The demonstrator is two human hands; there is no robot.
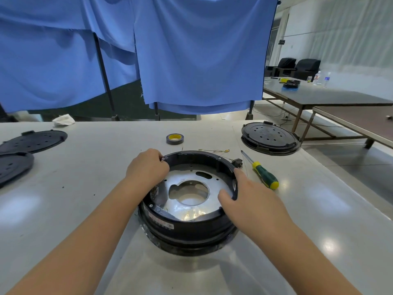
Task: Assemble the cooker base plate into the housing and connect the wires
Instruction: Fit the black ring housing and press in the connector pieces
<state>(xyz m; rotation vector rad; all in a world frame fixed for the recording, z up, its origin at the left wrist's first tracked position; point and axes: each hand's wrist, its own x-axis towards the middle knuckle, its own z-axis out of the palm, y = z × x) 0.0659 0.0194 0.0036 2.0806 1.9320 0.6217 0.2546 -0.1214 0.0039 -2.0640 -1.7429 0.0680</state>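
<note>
A round black housing (189, 225) is seen standing open side up on the white table (85, 209), near the middle of the scene. A shiny metal base plate (191, 188) with a large central hole is lying inside it, tilted, its left side raised against the inner wall. The far-left part of the housing rim is gripped by the left hand (146, 168), whose fingers are curled over the edge. The right part of the rim is held by the right hand (244, 194), with the thumb reaching inside onto the plate and the index finger laid along the outside of the rim.

Thin wires (212, 150) with a small yellow end are lying on the table just beyond the housing, and a small black plug (238, 162) is seen at the housing's far-right edge. A screwdriver (260, 172) with a green and yellow handle is placed to the right of the housing. A roll of tape (174, 139) is set farther back. A black round lid (270, 138) is resting at the far right, and two more dark lids (32, 141) are lying at the far left. A blue cloth (191, 54) is hung behind the table.
</note>
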